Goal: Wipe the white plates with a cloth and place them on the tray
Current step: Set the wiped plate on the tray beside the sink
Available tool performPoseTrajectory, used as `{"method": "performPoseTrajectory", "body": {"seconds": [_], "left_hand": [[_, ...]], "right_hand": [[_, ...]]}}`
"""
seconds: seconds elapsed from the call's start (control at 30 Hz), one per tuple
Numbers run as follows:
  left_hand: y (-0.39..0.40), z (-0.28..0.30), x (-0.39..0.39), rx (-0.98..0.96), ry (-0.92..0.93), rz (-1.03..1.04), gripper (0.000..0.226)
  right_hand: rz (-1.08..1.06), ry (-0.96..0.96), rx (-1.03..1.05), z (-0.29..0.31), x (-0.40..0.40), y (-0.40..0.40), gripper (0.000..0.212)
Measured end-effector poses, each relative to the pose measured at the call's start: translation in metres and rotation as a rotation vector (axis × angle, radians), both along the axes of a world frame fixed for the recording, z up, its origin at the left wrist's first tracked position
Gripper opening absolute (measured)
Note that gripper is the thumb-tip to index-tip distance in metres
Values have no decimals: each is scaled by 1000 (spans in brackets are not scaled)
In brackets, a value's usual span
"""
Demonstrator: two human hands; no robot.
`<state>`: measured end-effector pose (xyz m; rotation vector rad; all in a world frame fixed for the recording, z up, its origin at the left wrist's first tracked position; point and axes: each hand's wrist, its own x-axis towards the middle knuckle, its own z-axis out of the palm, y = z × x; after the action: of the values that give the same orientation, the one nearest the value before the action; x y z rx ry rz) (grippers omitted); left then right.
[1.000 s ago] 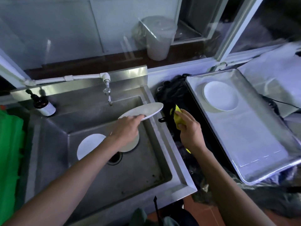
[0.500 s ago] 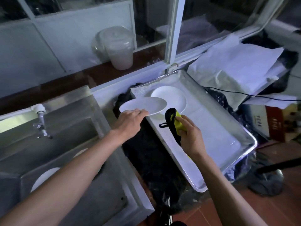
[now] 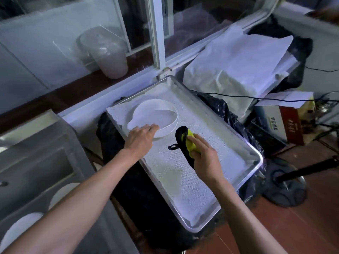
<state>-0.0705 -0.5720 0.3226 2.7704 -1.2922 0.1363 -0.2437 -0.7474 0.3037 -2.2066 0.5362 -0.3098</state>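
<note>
Our left hand (image 3: 142,136) grips the near rim of a white plate (image 3: 154,116), which sits over a second plate at the far-left end of the tray (image 3: 229,162) — whether it rests on that one, we can't tell. Right hand (image 3: 205,158) clutches the yellow-and-black cloth (image 3: 185,142) just above the tray. Two more plates (image 3: 22,228) lie in the sink (image 3: 36,143) at left.

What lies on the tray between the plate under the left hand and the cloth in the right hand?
Nothing: the head view shows only a bare strip of tray liner between the plate and the cloth.
</note>
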Motion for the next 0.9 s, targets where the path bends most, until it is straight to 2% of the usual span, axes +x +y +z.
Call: {"method": "performPoseTrajectory", "body": {"seconds": [0.17,0.37,0.73,0.9], "left_hand": [[-14,-16,8,44,-41,-24,46],[-26,-39,22,280,47,8,68],[-24,-70,32,340,148,61,80],[-23,-73,33,307,161,75,71]], "right_hand": [[8,-8,26,-8,5,-11,62],[19,18,33,-15,13,-15,62],[64,51,47,-34,21,-8,63],[53,51,45,-37,21,-4,63]]}}
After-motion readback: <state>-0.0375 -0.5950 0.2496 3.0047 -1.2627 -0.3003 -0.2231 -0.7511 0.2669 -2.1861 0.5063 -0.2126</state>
